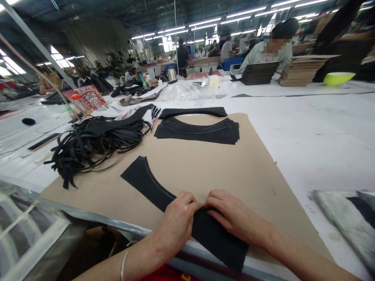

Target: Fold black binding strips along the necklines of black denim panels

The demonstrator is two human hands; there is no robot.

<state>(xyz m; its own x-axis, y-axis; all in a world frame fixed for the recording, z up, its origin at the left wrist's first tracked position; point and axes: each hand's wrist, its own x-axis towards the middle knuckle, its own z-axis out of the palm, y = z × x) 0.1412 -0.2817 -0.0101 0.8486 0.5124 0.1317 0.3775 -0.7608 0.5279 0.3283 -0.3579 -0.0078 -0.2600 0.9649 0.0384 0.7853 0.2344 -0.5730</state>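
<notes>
A curved black fabric piece lies slantwise on brown paper, its near end reaching over the table's front edge. A line of light stitching runs along its inner curve. My left hand is closed on that curved edge, thumb and fingers pinched together. Close beside it, my right hand pinches the same edge, with its other fingers lying on the fabric. The fingertips of both hands almost meet. Farther back, a stack of similar black fabric pieces shows several stitched rows, and another black piece lies behind it.
Brown paper covers part of the white table. A heap of black strips sits on the left. A marbled slab lies at right. Dark stacked pieces, brown stacked pieces and a green bowl stand near a seated person.
</notes>
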